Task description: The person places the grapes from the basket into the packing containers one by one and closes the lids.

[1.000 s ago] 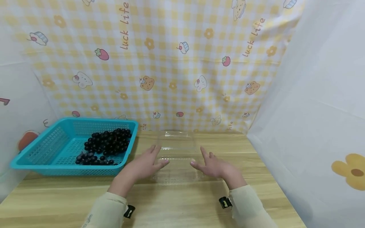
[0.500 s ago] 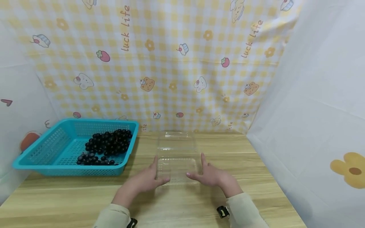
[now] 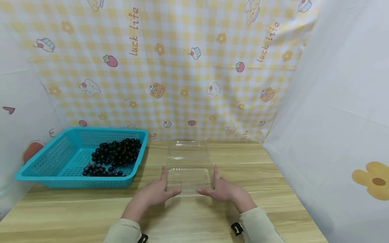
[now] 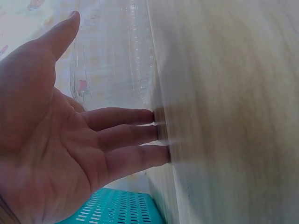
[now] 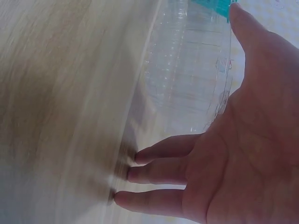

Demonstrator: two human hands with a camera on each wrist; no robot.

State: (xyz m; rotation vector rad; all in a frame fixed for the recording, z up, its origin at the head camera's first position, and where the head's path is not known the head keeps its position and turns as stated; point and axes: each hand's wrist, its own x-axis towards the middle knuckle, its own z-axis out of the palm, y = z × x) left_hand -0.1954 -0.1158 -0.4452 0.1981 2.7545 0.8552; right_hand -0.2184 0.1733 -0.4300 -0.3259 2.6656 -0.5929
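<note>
A clear plastic clamshell box (image 3: 189, 179) lies on the table with its lid (image 3: 188, 150) folded back toward the cloth. Along the box's left side stands my left hand (image 3: 155, 191), thumb stretched over the near edge. My right hand (image 3: 224, 189) mirrors it on the right side. Straight fingers (image 4: 135, 156) reach down to the tabletop in the left wrist view, and the right wrist view shows the right fingers (image 5: 154, 172) likewise. Whether either hand touches the box wall, I cannot tell. Nothing is gripped.
A turquoise plastic basket (image 3: 73, 179) stands at the left, with bunches of dark grapes (image 3: 118, 152) in its right half. Behind the wooden table (image 3: 188, 222) hangs a yellow checked cloth (image 3: 182, 74). White sheeting (image 3: 340, 128) borders the right side.
Both hands have come back toward me and lower, from beside the box's hinge to its near part. The box and basket look unmoved, apart from a slight shift of the view.
</note>
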